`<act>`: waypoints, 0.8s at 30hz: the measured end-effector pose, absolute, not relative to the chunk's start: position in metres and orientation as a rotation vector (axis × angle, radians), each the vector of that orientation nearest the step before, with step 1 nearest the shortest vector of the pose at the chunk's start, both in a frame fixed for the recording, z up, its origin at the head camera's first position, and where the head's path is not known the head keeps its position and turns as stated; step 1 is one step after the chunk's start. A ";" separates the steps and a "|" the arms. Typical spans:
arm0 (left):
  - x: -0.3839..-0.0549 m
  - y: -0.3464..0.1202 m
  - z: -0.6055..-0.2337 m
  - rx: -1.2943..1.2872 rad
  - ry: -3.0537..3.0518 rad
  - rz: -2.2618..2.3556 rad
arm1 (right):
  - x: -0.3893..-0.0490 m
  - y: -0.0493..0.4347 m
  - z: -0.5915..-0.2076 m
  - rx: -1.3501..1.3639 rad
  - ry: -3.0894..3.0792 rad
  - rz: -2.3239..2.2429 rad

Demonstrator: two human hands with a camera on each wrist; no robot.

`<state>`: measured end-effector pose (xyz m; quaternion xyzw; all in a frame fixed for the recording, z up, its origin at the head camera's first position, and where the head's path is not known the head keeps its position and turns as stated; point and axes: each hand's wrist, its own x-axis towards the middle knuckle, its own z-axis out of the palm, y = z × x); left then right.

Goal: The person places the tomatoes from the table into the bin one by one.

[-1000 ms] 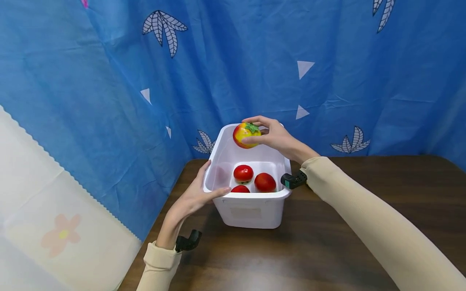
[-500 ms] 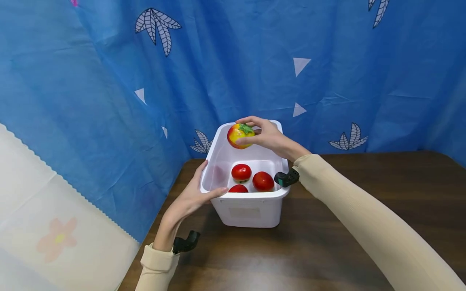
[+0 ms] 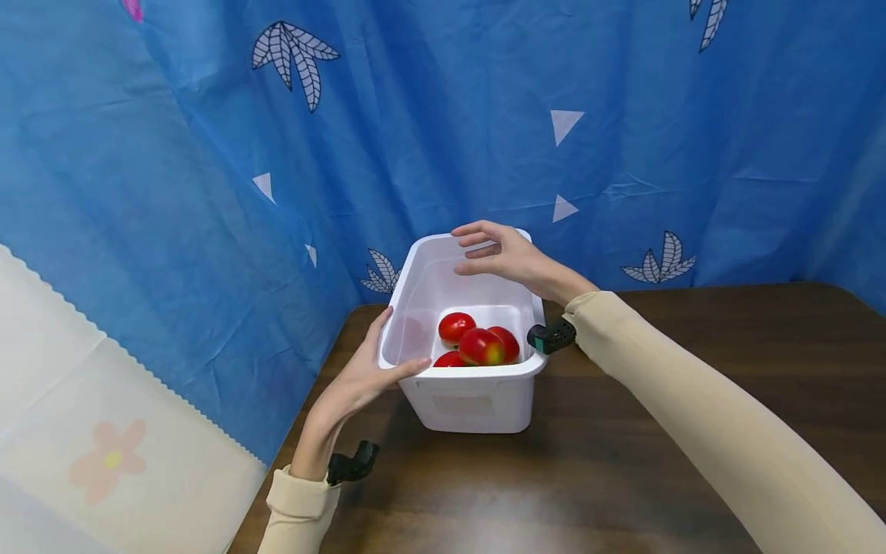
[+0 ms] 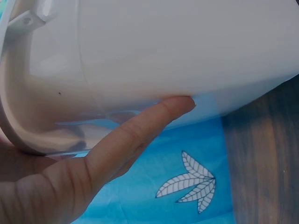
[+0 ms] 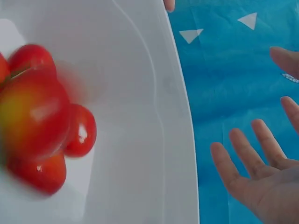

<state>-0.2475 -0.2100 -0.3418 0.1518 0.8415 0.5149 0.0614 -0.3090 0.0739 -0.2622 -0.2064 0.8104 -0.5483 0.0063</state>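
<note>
A white plastic tub (image 3: 477, 372) stands on the table. My left hand (image 3: 356, 381) holds its near left corner, the thumb over the rim and the fingers along the outer left wall; in the left wrist view a finger (image 4: 140, 128) presses that wall. Over the tub's far right part, my right hand (image 3: 508, 254) is spread with nothing in it. A red-and-yellow tomato (image 3: 482, 347) is inside the tub, blurred in the right wrist view, so I cannot tell whether it has settled. Around it are red tomatoes (image 3: 456, 327), one partly hidden by the near rim.
The dark wooden table (image 3: 657, 431) extends to the right and in front of the tub. A blue patterned curtain (image 3: 450, 115) hangs behind, close to the tub's far end. At the left is a pale cloth (image 3: 138, 385) with a flower print.
My right hand has let go of the red-and-yellow tomato, which has dropped towards the near part of the tub. The fingers have spread apart. My left hand keeps its hold on the tub.
</note>
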 end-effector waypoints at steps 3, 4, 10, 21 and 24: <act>-0.247 -0.210 -0.343 0.442 2.545 1.560 | -0.308 0.084 -0.262 -0.647 2.533 -1.701; -0.247 -0.210 -0.344 0.438 2.544 1.561 | -0.308 0.089 -0.262 -0.646 2.528 -1.701; -0.246 -0.213 -0.344 0.453 2.541 1.570 | -0.309 0.122 -0.264 -0.606 2.494 -1.766; -0.249 -0.213 -0.340 0.479 2.564 1.540 | -0.301 0.181 -0.297 -0.405 2.530 -1.784; -0.250 -0.211 -0.341 0.487 2.565 1.534 | -0.301 0.200 -0.316 -0.352 2.499 -1.792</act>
